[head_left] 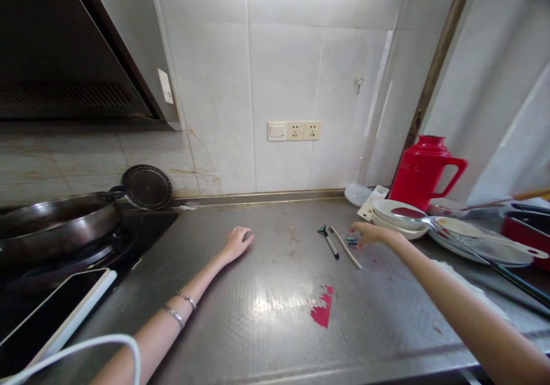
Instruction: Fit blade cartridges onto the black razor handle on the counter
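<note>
My left hand [239,243] rests on the steel counter, its fingers loosely bent and apart, holding nothing I can see. My right hand [368,234] is low over the counter on the right, thumb and fingers apart beside a small teal and clear item [351,240]. Whether the fingertips touch that item is hard to tell. To its left lies a thin white stick with a dark end [346,248], like a toothbrush. A razor [330,243] with a grey and black handle lies left of that. Closer to me is a torn red scrap [323,307].
A black pan [60,219] sits on the stove at left, near a phone-like device [55,316] with a white cable [107,339]. A round dark disc [146,187] leans on the wall. At right are stacked bowls [399,216], a ladle [490,239] and a red thermos jug [419,173].
</note>
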Tool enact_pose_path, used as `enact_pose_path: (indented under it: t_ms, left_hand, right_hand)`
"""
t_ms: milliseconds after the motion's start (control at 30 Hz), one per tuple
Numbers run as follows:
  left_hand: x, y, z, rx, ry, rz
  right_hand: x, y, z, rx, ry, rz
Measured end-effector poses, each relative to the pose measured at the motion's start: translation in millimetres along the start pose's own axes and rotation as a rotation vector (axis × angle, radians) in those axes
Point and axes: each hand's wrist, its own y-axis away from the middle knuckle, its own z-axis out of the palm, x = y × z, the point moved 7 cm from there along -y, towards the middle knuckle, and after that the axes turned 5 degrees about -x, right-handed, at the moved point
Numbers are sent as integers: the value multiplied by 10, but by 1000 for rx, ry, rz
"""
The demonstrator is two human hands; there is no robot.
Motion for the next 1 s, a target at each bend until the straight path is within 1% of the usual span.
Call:
enact_pose_path:
  t_ms: [100,200,300,400,533,633,700,767,867,1000]
  left_hand:
    - [-156,44,-143,9,-75,-55]
    - [-364,134,-279,12,-124,-123]
    - [-547,254,-343,3,-164,-193]
    - [-628,349,-338,-12,-195,-236]
    - [-596,390,-316,-21,-229,-236]
    - [-563,400,-323,-25,-250,-235]
    - [-553,409,-330,-26,-261,-236]
    - [-557,418,-330,-26,-270,-242]
    - [-579,424,-319,-23,-282,-258]
    - [-597,423,-305,-21,-291,-268]
  right_hand:
    - [14,12,-62,1,18,10]
    - [-63,-28,-173,62,43,-8]
    - [-286,-107,-249,146,52,-59]
    - [-634,-175,-233,212,39,-120]
    - [-1203,-209,-78,294,-19,-244]
    - [-1571,-247,134,313,-42,-293]
    - [-1751,-283,284,323,-49,-299]
    - [-1876,-316,424,329,-52,-290]
    - [-1964,-335,579,339,-55,-251]
    - [-1983,-297,658,347,-53,-202]
